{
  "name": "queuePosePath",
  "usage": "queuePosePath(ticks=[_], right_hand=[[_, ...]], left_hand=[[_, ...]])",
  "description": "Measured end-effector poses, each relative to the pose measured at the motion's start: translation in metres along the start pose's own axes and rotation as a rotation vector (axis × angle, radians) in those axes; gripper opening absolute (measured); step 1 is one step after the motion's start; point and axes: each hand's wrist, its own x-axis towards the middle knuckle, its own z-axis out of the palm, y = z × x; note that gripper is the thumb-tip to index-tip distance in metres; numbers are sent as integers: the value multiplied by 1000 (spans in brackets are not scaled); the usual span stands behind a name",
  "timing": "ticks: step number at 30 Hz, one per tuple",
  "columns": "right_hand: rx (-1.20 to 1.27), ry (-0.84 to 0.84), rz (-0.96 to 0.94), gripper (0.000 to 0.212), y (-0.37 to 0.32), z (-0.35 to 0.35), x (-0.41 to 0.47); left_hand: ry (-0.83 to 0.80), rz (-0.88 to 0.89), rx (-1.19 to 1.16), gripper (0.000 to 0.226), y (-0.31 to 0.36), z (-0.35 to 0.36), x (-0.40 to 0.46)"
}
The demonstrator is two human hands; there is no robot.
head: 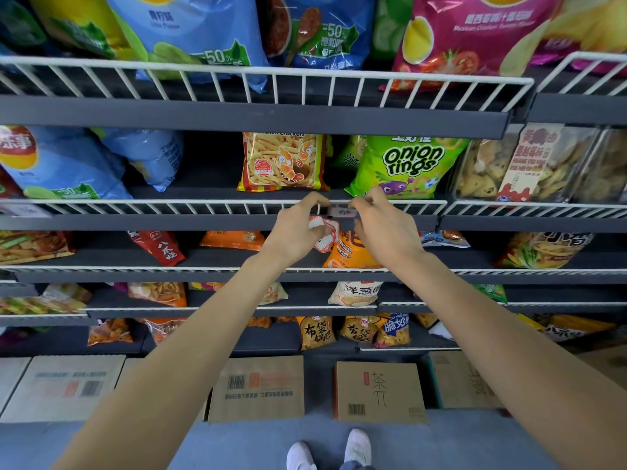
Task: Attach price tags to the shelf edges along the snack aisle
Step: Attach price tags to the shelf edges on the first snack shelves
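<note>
Both grips pinched one small price tag (340, 212) by its ends, my left hand (298, 228) also clutching spare tags (325, 234), my right hand (383, 225) opposite. It sat against the wire shelf edge (203, 207) below the onion rings (405, 164). I judged it light, thin, easily bent, so edge holds suited it.

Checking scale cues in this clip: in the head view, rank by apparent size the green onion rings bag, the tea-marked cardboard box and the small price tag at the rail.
1. Cardboard box and green onion rings bag: alike, depths differ, unranked.
2. Small price tag, pinched between both hands.
</note>
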Motion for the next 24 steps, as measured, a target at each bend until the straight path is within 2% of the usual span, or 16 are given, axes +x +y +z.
queuePosePath(ticks=[4, 10, 16, 18, 24], right_hand=[[-10, -7, 3, 33, -2, -2, 0], [4, -13, 19, 32, -3, -2, -2], [57, 77, 67, 33, -2, 5, -8], [62, 117, 72, 33, -3, 7, -11], [6, 195, 48, 37, -5, 15, -15]], left_hand=[[-14, 84, 97, 44, 4, 2, 0], [-37, 54, 145, 47, 1, 4, 4], [-60, 78, 215, 55, 4, 1, -2], [-68, 93, 306, 60, 6, -1, -7], [-77, 191, 839, 87, 10, 1, -16]])
